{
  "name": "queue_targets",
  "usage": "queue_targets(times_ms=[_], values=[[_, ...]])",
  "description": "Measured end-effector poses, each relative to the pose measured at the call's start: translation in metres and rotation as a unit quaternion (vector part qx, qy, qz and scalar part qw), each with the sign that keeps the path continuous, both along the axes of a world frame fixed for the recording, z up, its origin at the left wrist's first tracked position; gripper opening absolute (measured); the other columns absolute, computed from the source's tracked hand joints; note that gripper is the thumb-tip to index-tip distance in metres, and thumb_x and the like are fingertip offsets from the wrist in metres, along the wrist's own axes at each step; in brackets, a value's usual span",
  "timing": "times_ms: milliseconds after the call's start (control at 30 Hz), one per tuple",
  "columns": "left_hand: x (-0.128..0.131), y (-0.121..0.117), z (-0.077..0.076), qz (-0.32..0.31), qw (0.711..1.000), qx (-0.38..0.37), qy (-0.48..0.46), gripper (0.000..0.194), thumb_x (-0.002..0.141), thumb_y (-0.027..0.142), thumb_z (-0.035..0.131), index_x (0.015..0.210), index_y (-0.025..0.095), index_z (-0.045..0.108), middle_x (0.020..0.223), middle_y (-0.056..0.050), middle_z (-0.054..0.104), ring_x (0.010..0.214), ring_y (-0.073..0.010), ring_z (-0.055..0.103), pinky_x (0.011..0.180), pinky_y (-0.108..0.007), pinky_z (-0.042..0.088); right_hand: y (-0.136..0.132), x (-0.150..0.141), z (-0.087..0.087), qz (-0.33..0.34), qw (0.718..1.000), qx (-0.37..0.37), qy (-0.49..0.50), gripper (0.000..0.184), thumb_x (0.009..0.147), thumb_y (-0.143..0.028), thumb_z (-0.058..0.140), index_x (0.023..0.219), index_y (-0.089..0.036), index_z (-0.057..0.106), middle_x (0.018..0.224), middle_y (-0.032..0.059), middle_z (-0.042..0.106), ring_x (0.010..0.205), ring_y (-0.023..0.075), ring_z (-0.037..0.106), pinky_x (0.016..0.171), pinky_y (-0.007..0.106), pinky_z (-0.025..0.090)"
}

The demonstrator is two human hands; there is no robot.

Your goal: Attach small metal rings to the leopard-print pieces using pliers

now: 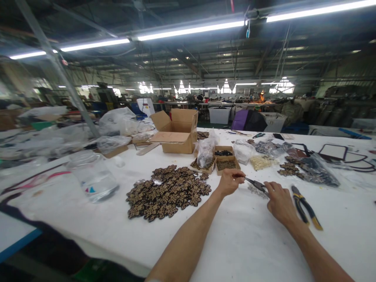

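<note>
My left hand (229, 181) is closed in a pinch on something too small to make out, right at the tip of a pair of dark pliers (256, 183). My right hand (280, 201) is wrapped round the pliers' handles. Both hands hover over a white table (246, 243), just above a small pile of silvery bits (255, 190). To the left lies a wide heap of brown flower-shaped pieces (168, 192). A second pair of pliers with yellow and black handles (305, 205) lies right of my right hand.
Small cardboard trays of beads (225, 162) and plastic bags (205, 150) stand behind my hands. An open cardboard box (178, 131) sits further back. A clear jar (92, 176) stands at the left. More brown pieces and a bag (311, 170) lie at the right.
</note>
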State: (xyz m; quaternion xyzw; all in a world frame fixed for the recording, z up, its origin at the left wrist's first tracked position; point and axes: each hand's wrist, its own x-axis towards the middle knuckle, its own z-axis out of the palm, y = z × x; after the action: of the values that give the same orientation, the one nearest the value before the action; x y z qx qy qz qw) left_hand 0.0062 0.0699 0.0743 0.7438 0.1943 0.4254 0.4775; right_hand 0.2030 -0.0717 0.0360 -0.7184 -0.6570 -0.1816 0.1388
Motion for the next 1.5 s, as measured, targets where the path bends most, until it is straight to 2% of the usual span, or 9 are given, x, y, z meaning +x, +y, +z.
queue_targets(times_ms=[133, 300, 533, 667, 733, 867, 1100, 1233, 1500], values=[[-0.003, -0.005, 0.001, 0.023, 0.999, 0.042, 0.016, 0.019, 0.077, 0.019, 0.065, 0.093, 0.012, 0.073, 0.085, -0.007, 0.070, 0.071, -0.0152, 0.066, 0.068, -0.026, 0.054, 0.002, -0.001, -0.001, 0.003, 1.000, -0.013, 0.010, 0.062, 0.068, -0.001, 0.053, 0.128, -0.015, 0.045, 0.116, 0.0117, 0.052, 0.105, 0.0271, 0.046, 0.083, 0.035, 0.032], [0.003, -0.005, -0.004, 0.034, 0.999, 0.023, 0.007, 0.020, 0.079, 0.023, 0.066, 0.094, 0.012, 0.071, 0.082, -0.007, 0.068, 0.069, -0.0144, 0.065, 0.066, -0.025, 0.052, 0.003, 0.000, -0.003, -0.002, 0.999, -0.021, 0.024, 0.061, 0.068, -0.001, 0.053, 0.127, -0.016, 0.045, 0.115, 0.0114, 0.053, 0.105, 0.0267, 0.046, 0.081, 0.034, 0.029], [0.017, -0.011, -0.014, -0.008, 0.991, -0.129, -0.046, 0.040, 0.076, 0.043, 0.073, 0.093, 0.008, 0.069, 0.069, -0.006, 0.065, 0.051, -0.0097, 0.055, 0.048, -0.021, 0.043, 0.003, -0.008, -0.007, -0.001, 0.997, -0.036, 0.068, 0.061, 0.067, -0.002, 0.051, 0.125, -0.018, 0.048, 0.111, 0.0090, 0.054, 0.102, 0.0255, 0.049, 0.080, 0.035, 0.029], [0.036, -0.035, -0.024, -0.020, 0.975, -0.200, -0.093, 0.051, 0.068, 0.050, 0.079, 0.094, 0.008, 0.069, 0.077, -0.009, 0.067, 0.061, -0.0124, 0.059, 0.057, -0.023, 0.049, 0.006, -0.018, -0.007, 0.031, 0.993, -0.008, 0.112, 0.065, 0.065, -0.001, 0.049, 0.127, -0.019, 0.047, 0.109, 0.0074, 0.055, 0.101, 0.0240, 0.051, 0.084, 0.034, 0.031], [0.045, -0.050, -0.030, 0.005, 0.977, -0.193, -0.094, 0.051, 0.074, 0.055, 0.072, 0.093, 0.007, 0.069, 0.081, -0.010, 0.068, 0.067, -0.0144, 0.061, 0.061, -0.024, 0.051, 0.007, -0.024, -0.007, 0.044, 0.990, -0.003, 0.135, 0.067, 0.065, 0.001, 0.048, 0.128, -0.019, 0.046, 0.107, 0.0068, 0.057, 0.099, 0.0233, 0.052, 0.082, 0.032, 0.032], [0.050, -0.068, -0.032, 0.139, 0.983, -0.113, -0.026, 0.054, 0.088, 0.060, 0.052, 0.078, 0.009, 0.069, 0.068, -0.009, 0.066, 0.060, -0.0142, 0.059, 0.054, -0.022, 0.045, 0.009, -0.040, -0.008, 0.051, 0.986, 0.003, 0.159, 0.066, 0.063, 0.002, 0.046, 0.126, -0.015, 0.048, 0.106, 0.0090, 0.057, 0.101, 0.0248, 0.050, 0.083, 0.032, 0.036], [0.043, -0.062, -0.027, 0.295, 0.951, -0.091, 0.021, 0.056, 0.092, 0.056, 0.040, 0.068, 0.014, 0.068, 0.062, -0.012, 0.067, 0.064, -0.0208, 0.065, 0.060, -0.026, 0.048, 0.010, -0.069, -0.007, 0.059, 0.985, 0.034, 0.161, 0.063, 0.068, -0.002, 0.050, 0.130, -0.012, 0.045, 0.113, 0.0128, 0.053, 0.106, 0.0274, 0.047, 0.091, 0.035, 0.039], [0.045, -0.057, -0.032, 0.306, 0.944, -0.120, 0.025, 0.057, 0.092, 0.056, 0.038, 0.067, 0.014, 0.067, 0.060, -0.012, 0.066, 0.062, -0.0210, 0.065, 0.058, -0.026, 0.049, 0.007, -0.077, -0.005, 0.030, 0.988, 0.010, 0.150, 0.060, 0.071, -0.005, 0.053, 0.130, -0.014, 0.045, 0.109, 0.0126, 0.053, 0.102, 0.0275, 0.049, 0.087, 0.034, 0.039], [0.050, -0.055, -0.036, 0.259, 0.950, -0.177, -0.010, 0.058, 0.092, 0.059, 0.039, 0.067, 0.013, 0.063, 0.059, -0.008, 0.064, 0.046, -0.0158, 0.059, 0.045, -0.024, 0.044, 0.004, -0.080, -0.004, -0.065, 0.992, -0.043, 0.101, 0.045, 0.079, -0.009, 0.053, 0.123, -0.013, 0.049, 0.105, 0.0152, 0.054, 0.098, 0.0291, 0.051, 0.080, 0.034, 0.038]])
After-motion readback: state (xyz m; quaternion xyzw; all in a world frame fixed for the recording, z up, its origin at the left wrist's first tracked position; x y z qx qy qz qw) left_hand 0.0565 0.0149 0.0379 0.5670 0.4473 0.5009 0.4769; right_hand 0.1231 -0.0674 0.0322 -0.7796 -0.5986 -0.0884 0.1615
